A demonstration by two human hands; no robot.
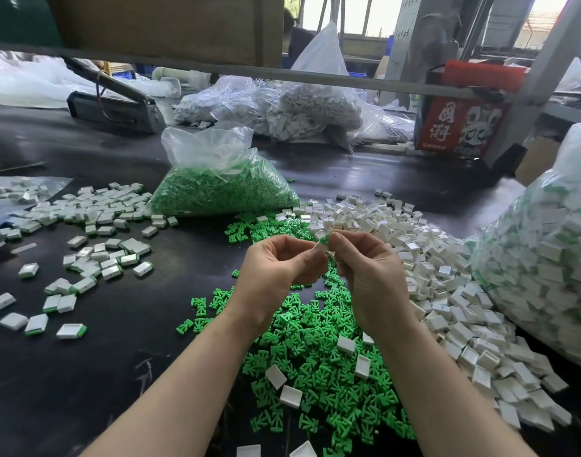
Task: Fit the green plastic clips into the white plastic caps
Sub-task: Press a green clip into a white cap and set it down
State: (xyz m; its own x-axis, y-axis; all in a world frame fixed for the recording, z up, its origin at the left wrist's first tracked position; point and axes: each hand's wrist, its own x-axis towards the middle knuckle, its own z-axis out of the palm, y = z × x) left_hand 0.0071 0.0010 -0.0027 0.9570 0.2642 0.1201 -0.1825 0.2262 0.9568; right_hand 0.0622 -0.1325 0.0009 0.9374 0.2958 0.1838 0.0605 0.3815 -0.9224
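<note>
**Both hands meet on one cap and clip above the piles**

Head view: the left hand (279,265) and the right hand (365,268) are raised side by side over a dark table (144,357), fingertips meeting in the middle. Between them sit a small white cap (321,247) and a green clip (324,240), the green showing just above the white. The left hand pinches the cap with curled fingers and thumb; the right hand's thumb and forefinger pinch the clip at its top. How far the clip sits inside the cap cannot be told, since the fingers cover the joint.

Under the wrists lies a loose heap of green clips (315,357), with a few white caps scattered on top of it. Just beside it, to the right, spreads a heap of white caps (431,275), touching the green heap along its edge. To the left, well apart from the hands, lie finished pieces (94,232), white with a green edge showing, scattered flat over the table.

Behind the hands stands an open clear bag of green clips (223,189). Further back lie clear bags of white parts (295,110). At the right edge bulges a large clear bag of white-and-green pieces (546,258). A red printed box (460,127) stands at the back right
</note>
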